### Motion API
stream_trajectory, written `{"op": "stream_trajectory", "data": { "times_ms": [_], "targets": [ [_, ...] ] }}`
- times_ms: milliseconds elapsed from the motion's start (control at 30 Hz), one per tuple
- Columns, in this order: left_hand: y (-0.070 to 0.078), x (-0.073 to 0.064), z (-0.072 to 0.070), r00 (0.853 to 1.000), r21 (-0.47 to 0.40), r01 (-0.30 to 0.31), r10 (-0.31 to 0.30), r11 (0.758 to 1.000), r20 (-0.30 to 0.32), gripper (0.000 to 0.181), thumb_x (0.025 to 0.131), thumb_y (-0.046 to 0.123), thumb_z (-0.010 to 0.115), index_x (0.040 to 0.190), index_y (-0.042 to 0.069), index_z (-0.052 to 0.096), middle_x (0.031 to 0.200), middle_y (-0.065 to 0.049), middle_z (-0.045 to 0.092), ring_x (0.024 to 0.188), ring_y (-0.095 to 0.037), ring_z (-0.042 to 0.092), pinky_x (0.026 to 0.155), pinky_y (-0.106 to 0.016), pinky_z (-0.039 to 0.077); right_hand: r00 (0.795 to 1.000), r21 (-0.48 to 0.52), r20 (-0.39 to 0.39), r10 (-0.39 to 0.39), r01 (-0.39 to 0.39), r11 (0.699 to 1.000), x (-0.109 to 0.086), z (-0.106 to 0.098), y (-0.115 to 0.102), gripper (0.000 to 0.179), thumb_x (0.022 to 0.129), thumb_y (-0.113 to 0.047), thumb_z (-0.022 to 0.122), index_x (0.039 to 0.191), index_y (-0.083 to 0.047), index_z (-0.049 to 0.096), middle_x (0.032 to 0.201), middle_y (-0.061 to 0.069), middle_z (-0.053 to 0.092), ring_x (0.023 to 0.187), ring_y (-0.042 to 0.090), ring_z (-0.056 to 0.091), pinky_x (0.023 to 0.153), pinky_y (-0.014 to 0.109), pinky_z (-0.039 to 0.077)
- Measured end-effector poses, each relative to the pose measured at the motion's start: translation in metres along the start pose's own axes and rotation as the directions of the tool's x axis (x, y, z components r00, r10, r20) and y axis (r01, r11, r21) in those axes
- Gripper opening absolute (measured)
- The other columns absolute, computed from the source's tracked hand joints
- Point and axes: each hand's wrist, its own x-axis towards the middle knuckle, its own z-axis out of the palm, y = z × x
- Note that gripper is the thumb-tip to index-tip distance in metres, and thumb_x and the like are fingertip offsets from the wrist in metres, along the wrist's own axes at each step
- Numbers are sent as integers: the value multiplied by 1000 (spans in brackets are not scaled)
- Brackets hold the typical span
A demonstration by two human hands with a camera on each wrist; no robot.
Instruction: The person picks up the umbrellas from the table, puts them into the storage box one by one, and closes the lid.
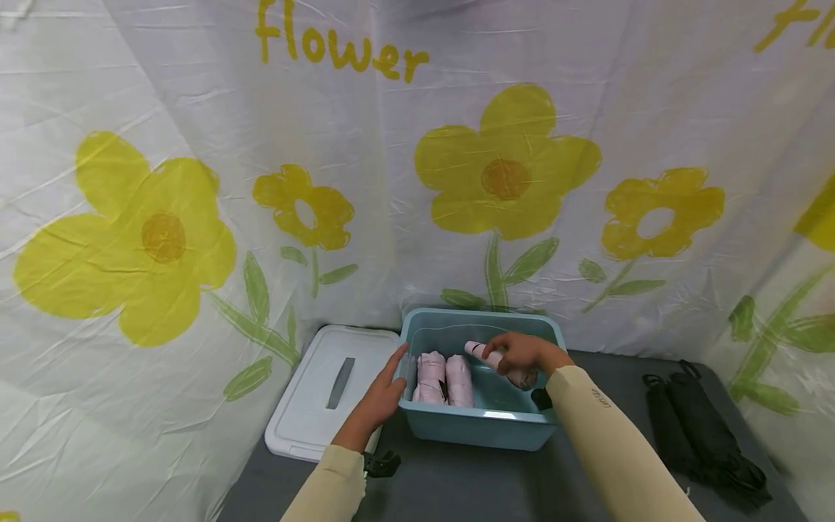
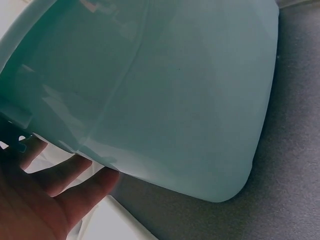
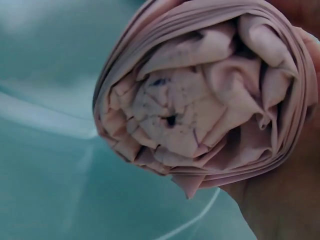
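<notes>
Two rolls (image 1: 459, 380) in bin (image 1: 479, 433) at left, your right hand (image 1: 522, 351) gripping a third roll (image 3: 200, 100), left hand (image 1: 380, 400) outstretched against bin.

A: What sort of place is this?

B: It looks like a small, closed-in nook. A shiny, pale sheet (image 1: 385, 145) hangs at the back and down both sides, a bit like a tent.

A: Is it in a home or a shop?

B: That is hard to tell. The sheet has big yellow flowers (image 1: 507, 161) and the word "flower" (image 1: 342, 45) on it, like a bath curtain in a house.

A: What else gives a hint?

B: A dark grey counter (image 1: 457, 486) goes right up to the sheet. A blue tub (image 1: 476, 431) and a white lid (image 1: 306, 406) sit on it, the kind of things found in homes.
</notes>
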Motion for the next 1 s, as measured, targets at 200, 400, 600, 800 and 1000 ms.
{"op": "stream_trajectory", "data": {
  "times_ms": [200,400,600,800,1000],
  "targets": [
    [24,-9,-3,1000,-9,0,0,1000,9,64,96,6,36,157,19,19,161,-19,18,146,-41,20,111,-64,23,999,-23,21,24,-24,999,6,7,5,42,81,-10,66,123,-15,64,137,15,50,102,24,52,80,37,49],
    [18,-7,-2,1000,-9,-11,11,1000,7,65,96,5,36,157,20,19,161,-18,18,147,-41,19,111,-65,22,992,45,40,118,-120,992,10,15,1,43,82,-8,66,124,-16,63,134,14,50,94,23,54,67,32,49],
    [2,-3,1,1000,-7,-9,9,1000,0,65,96,8,37,156,27,20,161,-14,18,147,-39,19,111,-65,23,981,51,64,183,-186,981,11,22,-9,41,85,-9,64,126,-14,61,129,14,50,92,23,54,65,29,48],
    [3,-3,1,1000,12,-2,2,1000,-8,64,97,8,35,156,27,19,162,-14,18,147,-38,19,112,-64,22,971,80,70,227,-232,969,17,31,-14,45,86,-10,61,131,-12,57,126,13,50,95,25,54,69,31,49],
    [4,-4,1,1000,23,-4,4,1000,-10,63,97,8,35,156,26,19,161,-15,19,147,-38,21,112,-63,23,962,322,131,239,-270,908,25,33,-14,46,91,-2,53,136,-8,51,134,19,47,108,36,57,79,47,56]
  ]
}}
